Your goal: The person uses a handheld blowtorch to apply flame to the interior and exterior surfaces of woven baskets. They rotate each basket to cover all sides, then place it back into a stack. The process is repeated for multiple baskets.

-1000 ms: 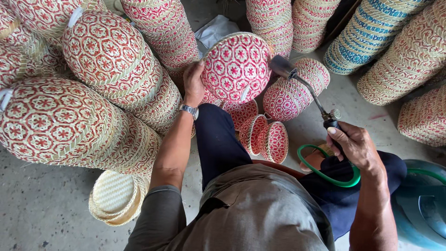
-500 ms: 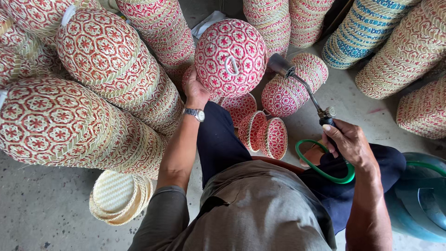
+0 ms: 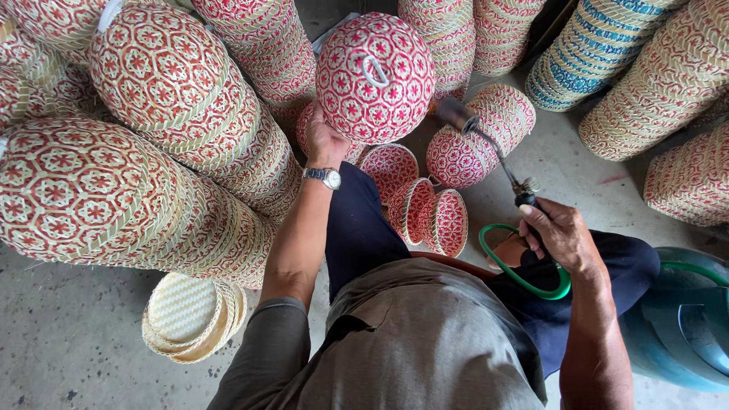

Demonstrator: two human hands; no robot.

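Left hand [image 3: 325, 143] clamped on red woven basket [image 3: 374, 76], right hand [image 3: 560, 235] gripping torch [image 3: 486, 144], basket stacks [image 3: 152, 152] crowding the floor's [image 3: 68, 342] left edge.

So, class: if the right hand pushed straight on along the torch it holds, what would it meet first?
Probably the round red-patterned basket held up by the left hand; from the right hand the torch nozzle points at it, though depth is unclear.

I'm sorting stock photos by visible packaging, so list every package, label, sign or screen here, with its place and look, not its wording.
None of these is in view: no printed packages, labels, signs or screens.
Nearest to packaging: stacks of red-and-cream woven baskets at left and top, and one blue-and-cream stack at upper right.
The left hand holds a round red-patterned lid; the right hand holds a torch wand.
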